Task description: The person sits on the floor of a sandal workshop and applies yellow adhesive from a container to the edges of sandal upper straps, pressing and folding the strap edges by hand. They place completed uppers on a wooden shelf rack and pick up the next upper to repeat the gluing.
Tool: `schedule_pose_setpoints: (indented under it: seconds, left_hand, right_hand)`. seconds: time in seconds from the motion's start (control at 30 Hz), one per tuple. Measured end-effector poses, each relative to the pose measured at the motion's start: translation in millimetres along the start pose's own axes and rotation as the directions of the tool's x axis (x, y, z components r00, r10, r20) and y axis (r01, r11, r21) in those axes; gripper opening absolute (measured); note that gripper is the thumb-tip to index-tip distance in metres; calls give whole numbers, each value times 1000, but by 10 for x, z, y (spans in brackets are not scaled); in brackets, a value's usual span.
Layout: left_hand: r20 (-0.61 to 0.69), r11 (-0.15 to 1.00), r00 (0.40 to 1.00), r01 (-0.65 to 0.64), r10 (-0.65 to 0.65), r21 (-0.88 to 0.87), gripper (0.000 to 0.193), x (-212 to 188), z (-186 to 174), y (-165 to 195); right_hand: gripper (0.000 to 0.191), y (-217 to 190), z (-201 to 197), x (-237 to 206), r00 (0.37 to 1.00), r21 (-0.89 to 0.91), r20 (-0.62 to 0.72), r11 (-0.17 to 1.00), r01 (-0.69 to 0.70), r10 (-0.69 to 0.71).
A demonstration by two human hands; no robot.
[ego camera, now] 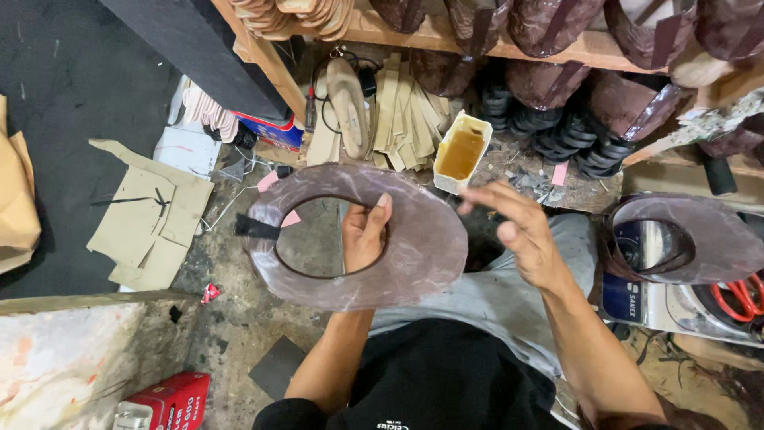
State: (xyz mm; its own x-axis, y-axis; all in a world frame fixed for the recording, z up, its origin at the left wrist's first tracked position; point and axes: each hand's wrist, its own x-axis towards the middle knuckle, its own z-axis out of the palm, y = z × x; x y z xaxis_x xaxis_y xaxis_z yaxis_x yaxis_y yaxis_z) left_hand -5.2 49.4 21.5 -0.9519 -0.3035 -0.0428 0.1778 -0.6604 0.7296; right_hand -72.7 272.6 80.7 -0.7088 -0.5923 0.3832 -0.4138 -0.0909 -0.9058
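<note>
My left hand (363, 236) grips a flat, dark purple-brown ring-shaped piece (422, 239) with an oval hole, my thumb over its inner edge. A black strip sticks out at the ring's left side. My right hand (521, 231) hovers just right of the ring with its fingers apart and pointing left, holding nothing that I can see. Just beyond its fingertips stands a small white container of amber liquid (461, 151).
A second brown ring (716, 239) lies on a tin at the right, beside red-handled scissors (740, 296). Cardboard pattern pieces (147, 219) lie on the floor to the left. A wooden shelf (398, 32) with stacked brown pieces runs along the top. A red box (171, 400) sits lower left.
</note>
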Motion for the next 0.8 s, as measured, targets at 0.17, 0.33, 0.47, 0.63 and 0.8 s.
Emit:
schedule_pose_setpoints:
  seconds: [0.17,0.33,0.47,0.63,0.8]
  left_hand:
    - [129,867,904,338,-407,366,30,-77,43,111]
    - [70,888,925,334,-373,316,32,-185,-177,9]
    - [123,918,927,319,-353,234,26,-201,-430,-156]
    - [131,940,932,326,-337,98,24,-164,-570,-180]
    - [183,926,909,377,-374,19,25,-173,-457,-102]
  right_hand:
    - [66,232,85,114,943,-147,-106,933,-329,316]
    - [55,884,9,473,981,-868,-113,466,-174,157]
    - [70,1265,69,695,964,-974,12,221,-49,264]
    - [74,1328,-7,718,934,-972,68,236,-18,352]
    - [61,1386,-50,690,991,-942,119,323,93,63]
